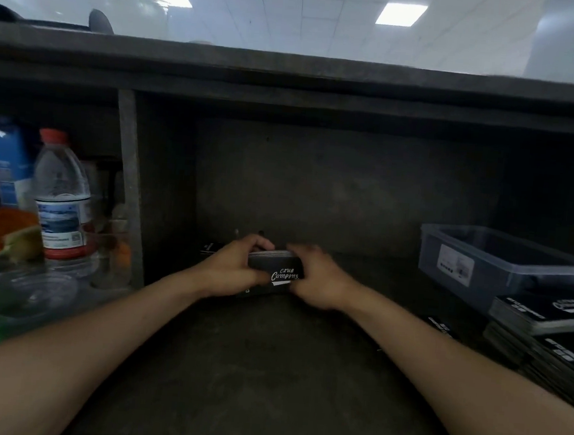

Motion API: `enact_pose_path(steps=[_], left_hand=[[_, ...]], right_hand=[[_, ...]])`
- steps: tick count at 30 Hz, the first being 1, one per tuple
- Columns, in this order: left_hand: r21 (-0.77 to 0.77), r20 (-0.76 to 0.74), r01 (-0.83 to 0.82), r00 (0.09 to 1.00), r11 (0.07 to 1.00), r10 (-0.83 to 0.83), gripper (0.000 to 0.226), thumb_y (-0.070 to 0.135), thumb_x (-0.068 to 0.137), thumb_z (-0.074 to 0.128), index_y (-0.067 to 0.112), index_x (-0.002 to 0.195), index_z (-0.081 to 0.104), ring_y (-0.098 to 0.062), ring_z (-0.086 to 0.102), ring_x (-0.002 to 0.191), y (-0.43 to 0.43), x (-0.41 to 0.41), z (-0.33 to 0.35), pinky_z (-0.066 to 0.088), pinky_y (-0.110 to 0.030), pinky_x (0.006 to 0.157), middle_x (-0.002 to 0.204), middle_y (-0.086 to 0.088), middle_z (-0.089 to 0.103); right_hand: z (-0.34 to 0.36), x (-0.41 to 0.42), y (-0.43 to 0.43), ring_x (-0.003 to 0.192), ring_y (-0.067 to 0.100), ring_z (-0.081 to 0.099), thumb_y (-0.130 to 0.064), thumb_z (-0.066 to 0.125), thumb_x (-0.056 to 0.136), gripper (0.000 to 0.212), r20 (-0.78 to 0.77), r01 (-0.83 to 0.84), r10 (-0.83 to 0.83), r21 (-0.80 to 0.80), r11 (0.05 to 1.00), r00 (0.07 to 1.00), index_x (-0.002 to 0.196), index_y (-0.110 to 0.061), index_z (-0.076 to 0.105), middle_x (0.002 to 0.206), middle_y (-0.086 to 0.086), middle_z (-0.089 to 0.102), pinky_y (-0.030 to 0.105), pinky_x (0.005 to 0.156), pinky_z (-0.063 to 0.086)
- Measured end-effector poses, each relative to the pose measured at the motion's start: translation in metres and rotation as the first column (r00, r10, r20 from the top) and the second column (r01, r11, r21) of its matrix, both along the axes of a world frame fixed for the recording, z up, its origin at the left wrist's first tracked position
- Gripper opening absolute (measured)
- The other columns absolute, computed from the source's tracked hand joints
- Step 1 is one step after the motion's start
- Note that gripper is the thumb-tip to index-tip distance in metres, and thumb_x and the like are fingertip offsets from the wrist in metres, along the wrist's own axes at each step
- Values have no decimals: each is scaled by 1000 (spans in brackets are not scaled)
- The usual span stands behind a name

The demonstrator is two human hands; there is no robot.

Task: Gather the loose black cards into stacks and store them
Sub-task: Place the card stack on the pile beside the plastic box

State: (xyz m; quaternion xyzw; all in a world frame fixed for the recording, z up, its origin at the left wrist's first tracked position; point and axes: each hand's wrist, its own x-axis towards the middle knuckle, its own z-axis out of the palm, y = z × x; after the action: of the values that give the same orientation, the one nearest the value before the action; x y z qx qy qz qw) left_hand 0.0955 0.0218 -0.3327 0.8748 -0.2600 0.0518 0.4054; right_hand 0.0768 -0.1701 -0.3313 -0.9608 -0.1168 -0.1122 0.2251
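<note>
Shelf (260, 369) of dull, dark, rough board sits beneath a thick bench top (290, 70), with white ceiling tiles and light panels (401, 14) above. Left hand (231, 269) and right hand (318, 278) both clamp a squared stack of glossy black cards (275, 266) at mid-shelf. A clear plastic bin (501, 265) and flat card piles (544, 337) sit right, a red-capped bottle (62, 196) left.

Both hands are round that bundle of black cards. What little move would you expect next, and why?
Probably carry the card bundle rightward and set it down by the other card stacks. The left hand and right hand grip its two ends, so it looks gathered, and the stacks lie at the right, in front of the clear bin.
</note>
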Motion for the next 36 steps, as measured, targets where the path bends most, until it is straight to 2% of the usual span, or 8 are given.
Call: enact_pose_path(steps=[5, 9, 14, 19, 23, 29, 32, 36], left_hand=[[460, 305, -265, 943, 847, 130, 51, 43, 89, 60, 20, 132, 49, -26, 56, 120, -7, -14, 6, 45, -33, 98, 131, -8, 57], [534, 350, -291, 931, 794, 106, 37, 44, 96, 47, 19, 124, 50, -29, 60, 112, -10, -40, 13, 48, -37, 90, 128, -10, 61], [295, 356, -223, 928, 929, 109, 28, 31, 95, 55, 23, 123, 55, -24, 58, 113, 1, -71, 17, 46, -35, 96, 122, -6, 61], [268, 218, -177, 969, 947, 119, 43, 15, 95, 57, 14, 138, 50, -28, 51, 127, -1, -93, -8, 37, -28, 108, 135, -15, 54], [259, 209, -159, 972, 953, 105, 50, 9, 92, 59, 14, 141, 48, -27, 50, 129, 0, -107, -6, 34, -28, 113, 136, -15, 51], [83, 234, -143, 965, 986, 120, 41, 9, 93, 61, 18, 132, 55, -20, 60, 112, -26, -134, 24, 47, -34, 103, 124, -6, 58], [-121, 85, -85, 992, 989, 96, 37, 6, 93, 60, 18, 128, 61, -17, 64, 101, -61, -153, 50, 54, -32, 85, 112, -2, 67], [-432, -289, -76, 956, 898, -58, 25, 1, 88, 61, 13, 109, 69, -16, 64, 83, -119, -175, 78, 56, -27, 66, 95, -4, 69]], right_hand=[[-5, -21, 12, 136, 30, 34, -5, 57, 86, 73, 37, 61, -60, -14, 998, 998, 152, -27, 34, 148, 6, 36, 33, 118, 28], [-12, -48, 7, 129, 25, 43, 0, 54, 87, 66, 100, 18, -31, 138, 990, 995, 144, -31, 47, 134, 7, 43, 29, 116, 30], [-6, -84, 0, 123, 16, 47, -3, 56, 88, 56, 228, -18, -48, 278, 961, 973, 140, -25, 54, 133, 4, 41, 13, 108, 27], [-24, -101, 3, 140, 29, 36, -12, 49, 98, 57, 57, 37, -46, 157, 987, 997, 151, -29, 36, 156, 12, 20, 28, 119, 24], [-18, -121, 2, 133, 24, 44, -3, 51, 96, 53, 101, 29, -56, 252, 967, 993, 145, -24, 48, 145, 11, 38, 13, 111, 20], [13, -170, -25, 119, 9, 52, -8, 57, 94, 43, 259, 20, -133, 397, 917, 957, 133, -28, 60, 130, -1, 50, 16, 105, 34], [47, -191, -63, 115, 8, 52, -16, 61, 93, 41, 251, 63, -166, 376, 925, 954, 132, -30, 60, 127, -2, 54, 22, 100, 41], [77, -208, -132, 105, 12, 61, -30, 68, 86, 41, 159, 156, -261, 483, 862, 952, 127, -32, 60, 122, -4, 61, 34, 91, 55]])
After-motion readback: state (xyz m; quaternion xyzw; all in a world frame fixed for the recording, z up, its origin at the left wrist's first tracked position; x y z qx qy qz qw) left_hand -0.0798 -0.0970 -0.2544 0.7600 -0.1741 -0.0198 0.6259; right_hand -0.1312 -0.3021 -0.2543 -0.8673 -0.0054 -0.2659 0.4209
